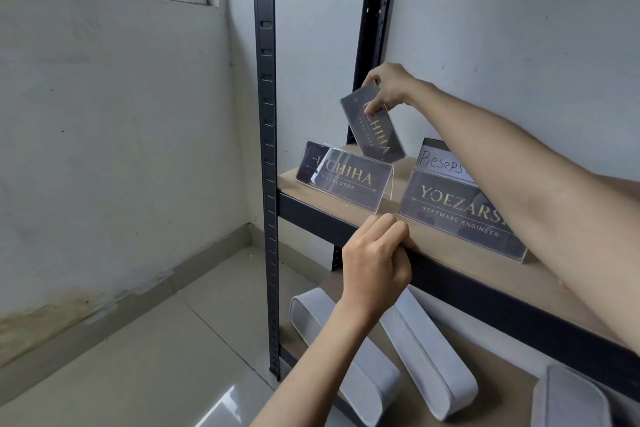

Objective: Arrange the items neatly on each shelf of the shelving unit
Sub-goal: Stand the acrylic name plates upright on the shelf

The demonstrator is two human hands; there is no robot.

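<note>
My right hand [388, 87] pinches the top end of a dark acrylic nameplate [375, 130] reading "UCHIHA DEVELOPER" and holds it tilted above the back left of the wooden shelf [450, 246]. Two more "UCHIHA" nameplates [349, 180] stand overlapping at the shelf's left front. A larger "YOEZARS… SOFTWARE ENGINEER" nameplate [460, 215] stands to the right, with a handwritten white sign [440, 163] behind it. My left hand [375, 270] grips the shelf's black front rail with curled fingers.
The black metal upright [268, 149] of the rack stands at the left. On the lower shelf lie two long grey cases [426, 354] and a third grey case [568, 399] at the right. A pale wall, a window and a tiled floor lie to the left.
</note>
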